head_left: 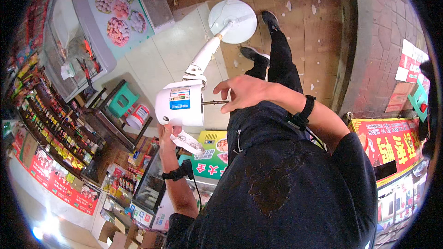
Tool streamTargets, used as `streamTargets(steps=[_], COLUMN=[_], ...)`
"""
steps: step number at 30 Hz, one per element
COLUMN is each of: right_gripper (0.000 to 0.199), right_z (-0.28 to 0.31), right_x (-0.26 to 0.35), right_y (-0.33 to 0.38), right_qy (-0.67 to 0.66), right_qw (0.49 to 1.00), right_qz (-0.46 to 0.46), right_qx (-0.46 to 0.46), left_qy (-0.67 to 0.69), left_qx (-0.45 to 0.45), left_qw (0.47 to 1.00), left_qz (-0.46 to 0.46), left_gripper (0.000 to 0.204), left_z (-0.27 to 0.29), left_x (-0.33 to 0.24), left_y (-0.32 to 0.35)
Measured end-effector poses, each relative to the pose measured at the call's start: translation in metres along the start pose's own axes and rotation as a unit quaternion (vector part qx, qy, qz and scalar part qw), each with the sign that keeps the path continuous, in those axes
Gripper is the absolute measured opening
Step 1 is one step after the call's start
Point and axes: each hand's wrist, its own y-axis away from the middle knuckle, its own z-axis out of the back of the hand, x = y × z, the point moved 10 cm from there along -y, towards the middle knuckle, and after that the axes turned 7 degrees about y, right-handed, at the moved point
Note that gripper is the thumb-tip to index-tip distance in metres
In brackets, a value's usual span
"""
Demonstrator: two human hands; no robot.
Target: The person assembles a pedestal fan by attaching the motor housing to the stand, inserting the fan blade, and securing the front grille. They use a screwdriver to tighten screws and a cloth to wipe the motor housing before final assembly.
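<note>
A white pedestal fan without blades or grille leans before me, its motor housing (pixel 179 106) tilted with a blue and white label. A thin dark shaft (pixel 213 103) points right from the housing. My left hand (pixel 166 134) supports the housing from below, fingers partly hidden behind it. Just beside that hand is a white curved piece (pixel 188 143); I cannot tell whether it is attached. Around the shaft's free end my right hand (pixel 244 93) hovers, thumb and fingers apart. The fan's pole (pixel 203 58) runs up to a round white base (pixel 232 21) on the floor.
A green stool (pixel 123 99) and a white and red bucket (pixel 138 116) stand left, by a dark frame. Shelves of packaged goods (pixel 55 124) line the far left. A green and yellow box (pixel 212 154) is near my left arm. My feet stand beside the fan base.
</note>
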Motion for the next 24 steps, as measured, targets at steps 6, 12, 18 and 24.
streamTargets(steps=[6,12,18,24], right_gripper=[0.054,0.040,0.029,0.034], right_z=[0.029,0.031,0.028,0.041], right_x=[0.001,0.007,0.026,0.022], right_y=[0.037,0.064,0.065,0.086], right_qy=[-0.170,-0.380,-0.298,0.032], right_qw=[0.977,0.911,0.924,0.932], right_qz=[0.081,0.077,0.059,0.013], right_qx=[-0.098,-0.140,-0.233,-0.361], left_qy=[0.052,0.192,0.201,0.219], left_qx=[0.090,0.073,0.004,-0.012], left_qw=[0.994,0.977,0.977,0.972], left_qz=[-0.041,-0.059,-0.073,-0.078], left_gripper=[0.097,0.082,0.075,0.069], left_z=[0.000,0.008,0.033,0.057], left_x=[0.006,0.022,0.036,0.069], left_y=[-0.005,0.003,0.007,0.000])
